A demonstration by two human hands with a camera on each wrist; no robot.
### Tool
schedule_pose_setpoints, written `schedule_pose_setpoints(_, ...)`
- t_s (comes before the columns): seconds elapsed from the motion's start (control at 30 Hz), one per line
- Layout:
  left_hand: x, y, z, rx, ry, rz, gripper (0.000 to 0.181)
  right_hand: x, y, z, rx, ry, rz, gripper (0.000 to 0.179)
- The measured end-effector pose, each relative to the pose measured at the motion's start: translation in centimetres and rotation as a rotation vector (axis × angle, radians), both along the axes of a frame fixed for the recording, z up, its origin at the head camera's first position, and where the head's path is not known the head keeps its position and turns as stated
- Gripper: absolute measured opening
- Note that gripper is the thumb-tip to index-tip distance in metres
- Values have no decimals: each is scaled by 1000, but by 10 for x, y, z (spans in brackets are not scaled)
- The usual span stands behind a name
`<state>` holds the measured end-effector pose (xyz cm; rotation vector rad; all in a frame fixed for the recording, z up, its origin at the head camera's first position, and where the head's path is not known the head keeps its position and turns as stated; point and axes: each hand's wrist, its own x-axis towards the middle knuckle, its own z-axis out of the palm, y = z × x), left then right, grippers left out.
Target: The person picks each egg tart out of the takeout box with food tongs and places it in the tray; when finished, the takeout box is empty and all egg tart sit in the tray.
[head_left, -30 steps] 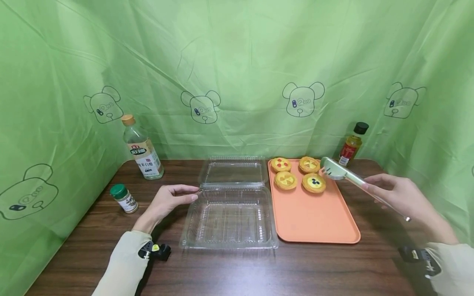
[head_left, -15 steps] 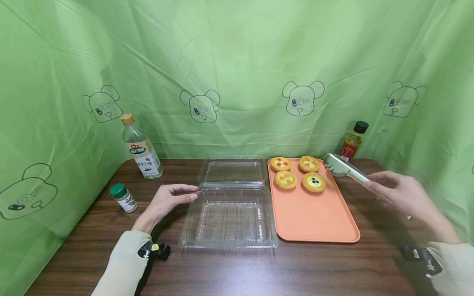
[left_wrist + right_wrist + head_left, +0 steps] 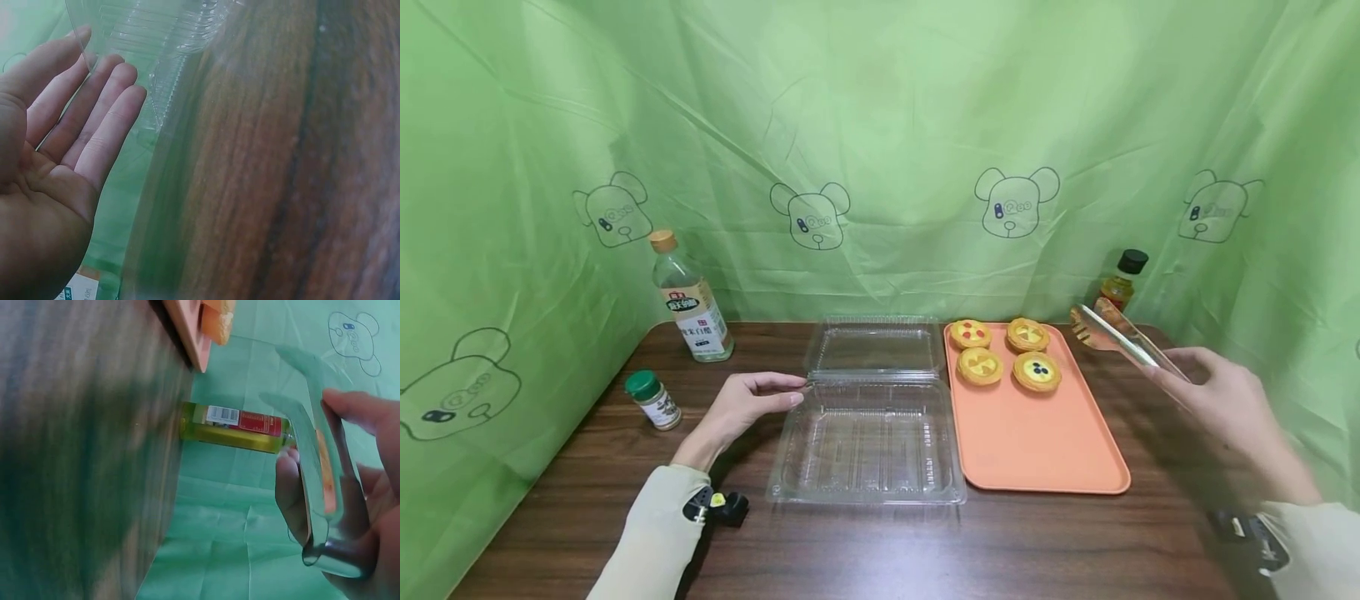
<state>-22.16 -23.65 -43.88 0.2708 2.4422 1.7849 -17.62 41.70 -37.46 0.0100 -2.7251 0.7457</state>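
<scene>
My left hand (image 3: 741, 408) is at the left edge of a clear plastic clamshell container (image 3: 868, 492), near its hinge, fingers fairly straight. The left wrist view shows the fingertips right at the container's rim (image 3: 80, 31). My right hand (image 3: 1221, 400) grips metal tongs (image 3: 312, 469), thumb on one arm and fingers round the other. Their tips stand apart with nothing between them, just right of the orange tray (image 3: 1037, 450). Several tarts sit at the tray's back: one with red topping (image 3: 970, 334), two with yellow pieces (image 3: 1027, 335), one with dark berries (image 3: 1037, 372).
A white-labelled glass bottle (image 3: 696, 308) stands at the back left, with a green-capped shaker (image 3: 652, 400) in front. Behind the tongs is a black-capped oil bottle (image 3: 1118, 283). A green curtain (image 3: 895, 125) encloses the wooden table (image 3: 850, 558) at the back and sides.
My right hand has drawn the tongs to the right, away from the tarts, and turned them so that both arms show, spread apart. The left hand has stayed at the container.
</scene>
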Motion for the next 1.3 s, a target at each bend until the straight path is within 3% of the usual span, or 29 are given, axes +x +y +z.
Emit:
schedule_pose_setpoints(0.47,0,0,-1,-22,10,12,40,19,-1,-15,-39,-79,-90,70)
schedule_pose_setpoints(0.93,1,1,-1,-1,9,8,39,18,7,-33,51,-108,-134,63)
schedule_pose_setpoints(1.3,-1,0,-3,0,10,5,38,17,9,-35,75,-172,-114,68)
